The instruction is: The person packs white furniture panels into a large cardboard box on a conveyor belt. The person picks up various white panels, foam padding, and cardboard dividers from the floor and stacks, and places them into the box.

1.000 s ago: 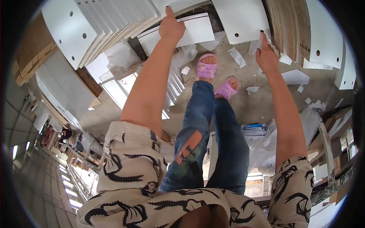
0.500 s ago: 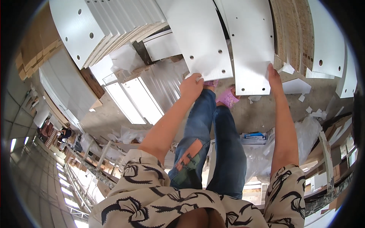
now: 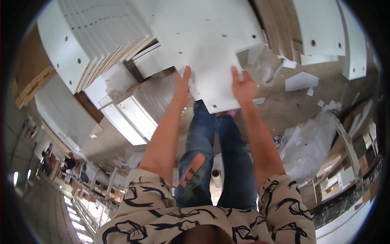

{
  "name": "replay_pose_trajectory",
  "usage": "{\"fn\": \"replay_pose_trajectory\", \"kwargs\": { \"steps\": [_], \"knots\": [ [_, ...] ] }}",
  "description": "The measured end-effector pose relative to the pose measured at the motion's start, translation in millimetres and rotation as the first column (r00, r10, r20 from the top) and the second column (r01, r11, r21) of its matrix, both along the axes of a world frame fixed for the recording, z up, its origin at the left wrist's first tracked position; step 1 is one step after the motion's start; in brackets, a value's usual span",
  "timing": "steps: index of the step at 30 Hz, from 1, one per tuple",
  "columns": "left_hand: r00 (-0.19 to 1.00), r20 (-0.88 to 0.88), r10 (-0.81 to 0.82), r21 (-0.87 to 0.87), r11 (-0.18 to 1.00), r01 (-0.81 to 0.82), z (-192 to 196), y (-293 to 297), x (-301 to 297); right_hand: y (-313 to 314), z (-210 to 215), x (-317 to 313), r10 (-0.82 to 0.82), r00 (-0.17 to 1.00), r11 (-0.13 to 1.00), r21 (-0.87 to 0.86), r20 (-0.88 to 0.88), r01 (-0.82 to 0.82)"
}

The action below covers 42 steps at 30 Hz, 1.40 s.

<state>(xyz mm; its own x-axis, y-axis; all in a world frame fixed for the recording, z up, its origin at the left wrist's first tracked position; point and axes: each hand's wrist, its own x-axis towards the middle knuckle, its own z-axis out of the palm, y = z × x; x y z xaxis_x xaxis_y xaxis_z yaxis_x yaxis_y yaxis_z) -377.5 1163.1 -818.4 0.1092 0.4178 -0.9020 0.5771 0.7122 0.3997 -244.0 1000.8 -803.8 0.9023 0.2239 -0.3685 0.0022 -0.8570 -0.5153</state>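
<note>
A white board (image 3: pixel 213 79) with small drilled holes reaches toward me, its near corner above my jeans. At its left edge, my left hand (image 3: pixel 183 87) is closed on the side with the thumb up. My right hand (image 3: pixel 244 87) grips the opposite edge, slightly blurred by motion. Beyond, the board's far part lies close over or against another white panel (image 3: pixel 237 24); where one ends and the other begins is hard to make out. The fingers beneath the board are hidden.
Stacked white panels (image 3: pixel 61 49) stand at left, with bare-edged boards (image 3: pixel 280 24) and more white panels (image 3: pixel 321 30) at right. Paper scraps (image 3: pixel 301 81) litter the floor. Clear plastic wrap (image 3: pixel 310 142) lies at right near a metal frame (image 3: pixel 349 152). Cardboard (image 3: pixel 24 69) sits far left.
The right-hand white board has swung left, over toward the other panel. My right hand moved left with it, bringing my hands closer together, and my left hand shifted slightly left.
</note>
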Motion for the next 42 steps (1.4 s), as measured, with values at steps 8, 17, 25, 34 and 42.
{"fn": "replay_pose_trajectory", "kwargs": {
  "steps": [8,17,25,34,42],
  "knots": [
    [0.979,-0.022,-0.204,0.144,0.968,0.205,3,-2,5,-11,134,114,0.193,0.811,0.847,0.324,0.552,-0.422],
    [0.893,0.449,-0.033,0.064,0.998,0.004,133,-47,205,-54,166,182,0.571,0.555,0.82,-0.384,0.605,-0.425],
    [0.908,0.375,-0.187,0.278,0.957,0.082,172,-40,239,-134,155,370,0.344,0.647,0.855,-0.511,0.681,0.084],
    [0.907,0.419,-0.032,0.166,0.985,-0.042,195,-65,182,-184,157,313,0.397,0.825,0.867,-0.459,0.403,-0.193],
    [0.797,0.597,-0.091,0.132,0.991,0.014,200,-125,227,-190,170,323,0.136,0.978,0.921,-0.384,0.156,-0.067]
  ]
}}
